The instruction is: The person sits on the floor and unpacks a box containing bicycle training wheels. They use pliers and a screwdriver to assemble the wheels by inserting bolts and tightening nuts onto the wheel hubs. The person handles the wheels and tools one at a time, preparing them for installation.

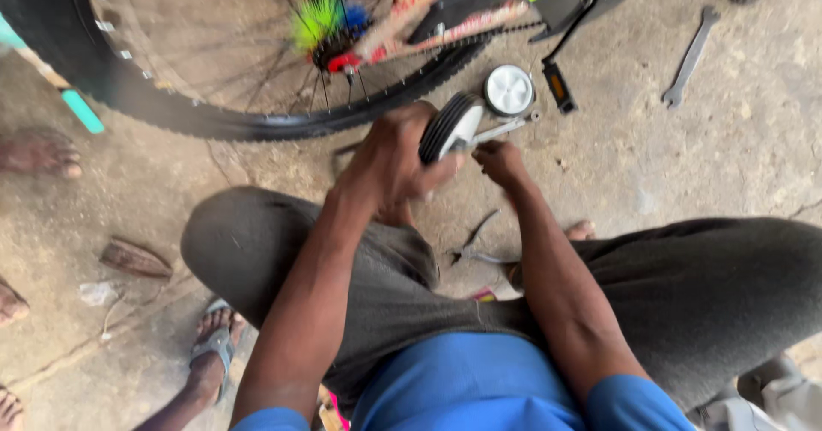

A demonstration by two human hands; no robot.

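My left hand grips a small black-and-white training wheel by its tyre, just below the rear wheel of a child's bicycle. My right hand pinches something at the metal bracket of that small wheel; what it pinches is too small to tell. A second training wheel lies flat on the concrete beyond the bracket. The bicycle's hub carries bright green and blue bristles, with the chain running right from it.
A flat spanner lies on the concrete at the upper right. Pliers rest between my knees. Other people's bare feet stand at the left edge, a sandalled foot at the lower left. A pedal hangs near the wheels.
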